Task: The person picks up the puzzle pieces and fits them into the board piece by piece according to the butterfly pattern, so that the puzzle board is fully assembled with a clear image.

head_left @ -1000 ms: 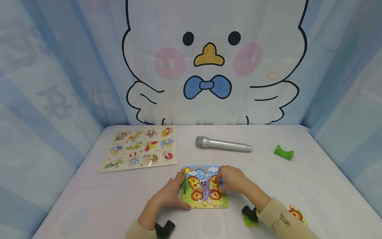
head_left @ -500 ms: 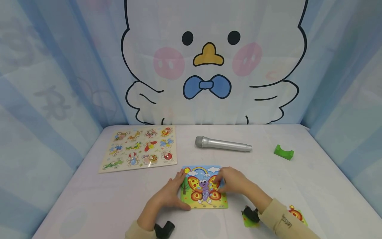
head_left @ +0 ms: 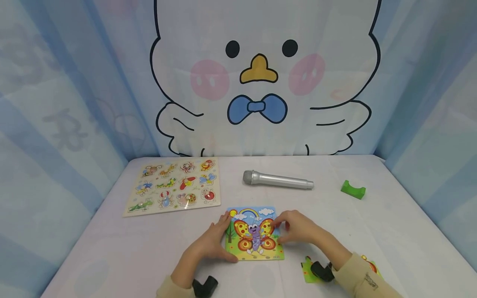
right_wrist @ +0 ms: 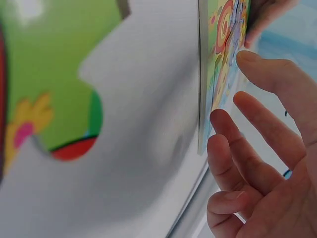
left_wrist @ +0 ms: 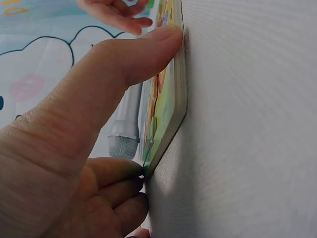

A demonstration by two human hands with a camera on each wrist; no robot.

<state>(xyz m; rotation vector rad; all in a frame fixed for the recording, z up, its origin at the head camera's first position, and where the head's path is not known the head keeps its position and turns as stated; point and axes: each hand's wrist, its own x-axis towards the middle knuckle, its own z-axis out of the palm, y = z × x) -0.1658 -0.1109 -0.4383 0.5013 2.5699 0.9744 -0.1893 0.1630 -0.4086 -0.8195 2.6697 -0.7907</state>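
A square butterfly jigsaw puzzle (head_left: 255, 244) lies on the table, with a rainbow and sun printed along its top. My left hand (head_left: 212, 240) grips it along the left side, thumb at the near edge and fingers at the far left corner. In the left wrist view the thumb (left_wrist: 114, 69) lies over the board's rim. At the right edge of the puzzle, my right hand (head_left: 299, 227) holds nothing; its fingers are relaxed, with the tips right at the border. A loose green puzzle piece (right_wrist: 54, 64) lies beneath the right wrist, partly hidden in the head view.
Another loose puzzle piece (head_left: 374, 268) shows beside the right sleeve. At the back left lies an insect peg board (head_left: 214, 194). A silver toy microphone (head_left: 279, 180) rests behind the puzzle, and a green arched block (head_left: 353, 190) sits at the back right.
My right hand has drawn back to the right, from over the puzzle's right part to its edge, and its fingers have spread. The left hand keeps its grip.
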